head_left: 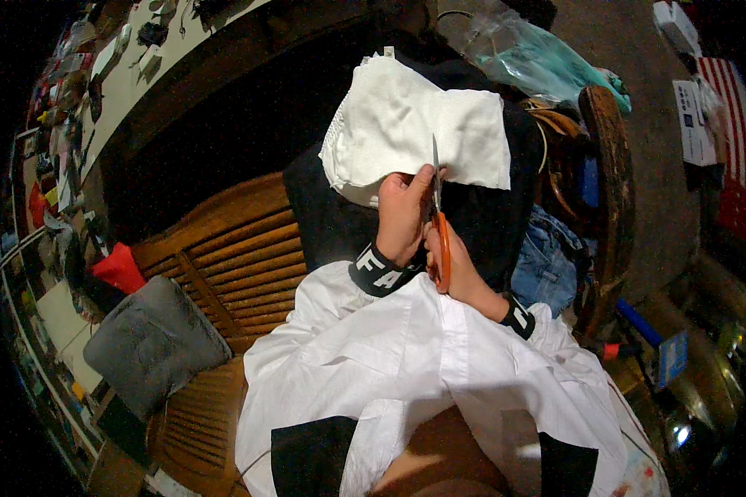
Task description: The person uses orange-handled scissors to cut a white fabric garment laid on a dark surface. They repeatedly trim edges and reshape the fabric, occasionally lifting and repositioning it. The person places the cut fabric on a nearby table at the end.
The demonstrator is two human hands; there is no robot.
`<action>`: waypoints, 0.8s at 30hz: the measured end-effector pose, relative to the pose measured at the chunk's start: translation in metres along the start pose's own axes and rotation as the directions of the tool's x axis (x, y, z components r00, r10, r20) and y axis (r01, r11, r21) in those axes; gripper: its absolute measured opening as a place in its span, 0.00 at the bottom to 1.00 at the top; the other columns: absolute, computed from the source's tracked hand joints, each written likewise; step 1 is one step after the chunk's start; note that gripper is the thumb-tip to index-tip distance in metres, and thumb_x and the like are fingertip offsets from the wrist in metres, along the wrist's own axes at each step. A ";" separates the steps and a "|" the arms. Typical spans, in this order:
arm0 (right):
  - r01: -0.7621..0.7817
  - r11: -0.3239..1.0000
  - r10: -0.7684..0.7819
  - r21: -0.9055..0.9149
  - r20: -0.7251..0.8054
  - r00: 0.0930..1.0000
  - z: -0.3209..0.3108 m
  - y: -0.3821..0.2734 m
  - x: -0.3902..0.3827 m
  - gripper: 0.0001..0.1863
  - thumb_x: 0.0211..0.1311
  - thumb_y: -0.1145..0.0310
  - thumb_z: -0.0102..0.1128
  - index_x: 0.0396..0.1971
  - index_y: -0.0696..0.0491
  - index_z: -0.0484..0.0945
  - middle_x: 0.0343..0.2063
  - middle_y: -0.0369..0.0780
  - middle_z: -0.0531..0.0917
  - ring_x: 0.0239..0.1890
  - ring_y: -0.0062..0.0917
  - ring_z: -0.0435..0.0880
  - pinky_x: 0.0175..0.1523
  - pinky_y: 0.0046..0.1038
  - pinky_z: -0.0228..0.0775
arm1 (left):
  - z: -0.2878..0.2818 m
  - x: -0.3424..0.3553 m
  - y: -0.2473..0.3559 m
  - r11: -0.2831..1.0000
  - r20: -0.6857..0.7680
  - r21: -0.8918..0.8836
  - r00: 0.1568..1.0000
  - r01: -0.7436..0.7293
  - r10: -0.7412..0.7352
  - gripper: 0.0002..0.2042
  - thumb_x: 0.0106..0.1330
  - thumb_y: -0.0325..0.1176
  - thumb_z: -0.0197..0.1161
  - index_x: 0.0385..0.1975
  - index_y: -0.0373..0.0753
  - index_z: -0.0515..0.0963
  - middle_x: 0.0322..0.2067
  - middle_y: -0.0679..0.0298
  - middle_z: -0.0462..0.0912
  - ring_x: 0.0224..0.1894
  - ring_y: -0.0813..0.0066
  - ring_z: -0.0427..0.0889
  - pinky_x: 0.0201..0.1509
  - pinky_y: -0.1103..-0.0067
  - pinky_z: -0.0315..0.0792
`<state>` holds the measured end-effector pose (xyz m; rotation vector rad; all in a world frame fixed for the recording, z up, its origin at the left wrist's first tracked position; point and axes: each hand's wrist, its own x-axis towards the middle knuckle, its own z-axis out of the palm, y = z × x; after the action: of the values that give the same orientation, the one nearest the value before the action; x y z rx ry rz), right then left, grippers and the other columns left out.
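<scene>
A stack of white cloth (398, 116) rests over a black surface, its lower edge in my left hand (402, 217), thumb on top. My right hand (468, 277), just below and to the right, grips orange-handled scissors (443, 244). Their silver blades point away from me, and one blade lies over the cloth beside my left thumb; whether the other is beneath it is hidden. Both wrists have black bands with white lettering under loose white sleeves.
A wooden slatted bench (215, 224) with a grey cushion (153, 344) is at left, beside a cluttered pale surface (116, 91). A clear plastic bag (526, 58) lies behind the cloth. Blue jeans (543, 257) and a wooden armrest (605, 166) are at right.
</scene>
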<state>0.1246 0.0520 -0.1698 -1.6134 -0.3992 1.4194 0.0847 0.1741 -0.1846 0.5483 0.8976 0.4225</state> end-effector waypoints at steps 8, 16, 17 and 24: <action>0.051 0.998 -0.051 -0.022 0.032 0.998 0.002 -0.004 -0.009 0.10 0.62 0.70 0.47 0.40 0.57 0.60 0.28 0.37 0.65 0.31 0.21 0.65 0.38 0.24 0.62 | -0.004 0.001 0.002 0.992 0.027 -0.097 0.997 0.080 -0.078 0.14 0.64 0.37 0.58 0.32 0.28 0.74 0.29 0.60 0.80 0.25 0.81 0.75 0.27 0.84 0.69; 0.036 0.978 -0.037 0.205 0.002 0.999 -0.005 0.007 -0.002 0.07 0.61 0.66 0.45 0.36 0.52 0.64 0.23 0.31 0.64 0.21 0.13 0.63 0.23 0.16 0.58 | -0.004 -0.002 -0.001 0.997 -0.025 0.073 0.999 0.031 -0.029 0.13 0.63 0.36 0.58 0.27 0.30 0.72 0.20 0.67 0.74 0.18 0.84 0.68 0.20 0.84 0.62; 0.022 0.971 -0.023 0.239 0.001 1.000 -0.005 0.008 -0.001 0.08 0.63 0.62 0.44 0.35 0.51 0.65 0.23 0.31 0.64 0.20 0.12 0.63 0.21 0.15 0.58 | -0.003 -0.003 0.000 0.995 -0.030 0.094 0.999 0.034 -0.031 0.13 0.63 0.36 0.58 0.27 0.30 0.72 0.19 0.67 0.73 0.18 0.84 0.67 0.20 0.84 0.61; -0.055 0.993 0.050 0.108 0.052 0.997 -0.006 -0.020 -0.008 0.18 0.68 0.50 0.39 0.32 0.51 0.67 0.21 0.31 0.65 0.18 0.13 0.64 0.16 0.14 0.58 | 0.005 -0.007 0.003 0.990 -0.093 0.138 0.994 -0.037 0.050 0.14 0.62 0.37 0.60 0.27 0.30 0.71 0.18 0.68 0.71 0.18 0.84 0.66 0.21 0.84 0.62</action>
<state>0.1341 0.0544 -0.1498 -1.5128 -0.3034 1.4971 0.0847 0.1708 -0.1762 0.6783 1.0138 0.4316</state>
